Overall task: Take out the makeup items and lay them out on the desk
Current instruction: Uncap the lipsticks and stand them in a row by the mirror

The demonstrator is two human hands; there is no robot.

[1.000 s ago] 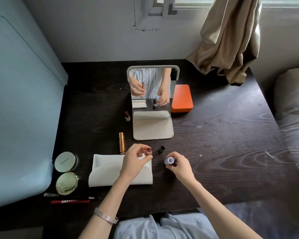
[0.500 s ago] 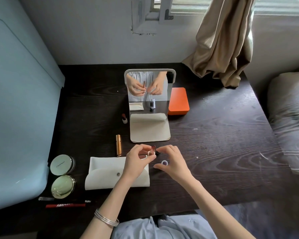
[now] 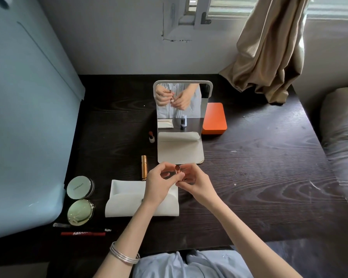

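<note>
Both grips [image 3: 176,178] seemingly around upright lipstick [image 3: 177,169]

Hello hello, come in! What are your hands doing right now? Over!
Left hand and right hand both pinching one small lipstick tube above the desk. White pouch lies beneath the left hand. Nothing blocking.

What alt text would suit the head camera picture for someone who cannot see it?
Two hands, left and right, hold a small lipstick tube above a dark wooden desk, before a standing white-framed mirror. A white fabric pouch, round compacts and a gold tube lie left.
</note>
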